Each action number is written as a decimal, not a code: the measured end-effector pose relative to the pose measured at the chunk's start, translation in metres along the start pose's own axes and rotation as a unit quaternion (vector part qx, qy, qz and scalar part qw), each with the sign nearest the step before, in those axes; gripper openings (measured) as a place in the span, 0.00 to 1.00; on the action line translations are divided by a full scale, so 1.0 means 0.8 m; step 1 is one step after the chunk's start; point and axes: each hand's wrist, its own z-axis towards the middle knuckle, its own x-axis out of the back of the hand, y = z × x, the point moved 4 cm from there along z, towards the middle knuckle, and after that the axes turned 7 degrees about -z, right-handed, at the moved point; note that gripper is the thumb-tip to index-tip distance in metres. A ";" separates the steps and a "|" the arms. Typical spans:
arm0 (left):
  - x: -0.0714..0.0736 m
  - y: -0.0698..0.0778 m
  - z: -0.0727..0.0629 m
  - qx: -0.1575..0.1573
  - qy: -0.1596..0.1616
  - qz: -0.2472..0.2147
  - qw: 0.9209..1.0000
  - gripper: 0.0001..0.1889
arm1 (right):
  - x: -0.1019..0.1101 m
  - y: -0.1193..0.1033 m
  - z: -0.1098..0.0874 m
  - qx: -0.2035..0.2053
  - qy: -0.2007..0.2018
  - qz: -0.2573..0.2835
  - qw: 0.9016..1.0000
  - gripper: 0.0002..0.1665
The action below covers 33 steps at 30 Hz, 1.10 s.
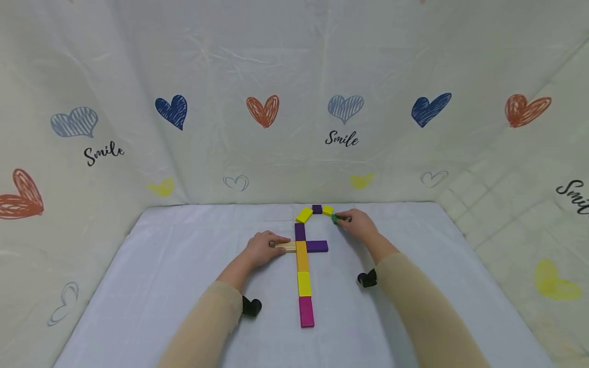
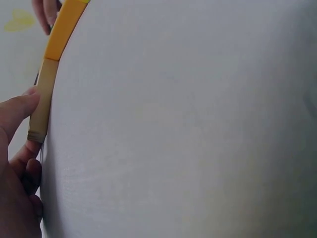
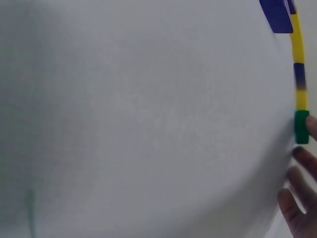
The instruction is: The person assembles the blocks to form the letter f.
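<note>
Toy blocks lie flat on the white cloth in a cross whose top bends right. My left hand [image 1: 262, 249] holds the plain wooden block [image 1: 288, 247] on the left arm of the cross, thumb at its near side and fingers about its far side and end. My right hand [image 1: 361, 225] pinches a green block [image 3: 301, 130] at the end of the curve, beside a small yellow block [image 1: 327, 210]. The upright has an orange block [image 1: 301, 256], a yellow block [image 1: 304, 284] and a magenta block [image 1: 306, 312] below; a purple block [image 1: 317, 246] forms the right arm.
Above the orange block, a purple block [image 1: 300, 231], a tilted yellow block [image 1: 304, 215] and a small purple block [image 1: 317, 209] lead into the curve. A white curtain [image 1: 294, 158] printed with hearts hangs behind the table's far edge.
</note>
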 end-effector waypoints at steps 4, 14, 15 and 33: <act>0.000 -0.001 -0.001 -0.004 -0.001 0.004 1.000 0.17 | 0.001 -0.006 -0.003 -0.003 0.005 -0.011 1.000 0.21; -0.002 0.002 -0.002 -0.010 -0.002 0.010 1.000 0.18 | 0.000 -0.006 -0.005 0.003 0.015 -0.014 1.000 0.21; -0.002 0.002 -0.002 -0.008 -0.003 0.009 1.000 0.18 | 0.000 -0.006 -0.006 0.003 0.016 -0.013 1.000 0.21; -0.001 -0.001 -0.002 -0.011 0.005 -0.011 1.000 0.23 | 0.000 -0.003 -0.019 0.013 0.034 0.016 0.999 0.27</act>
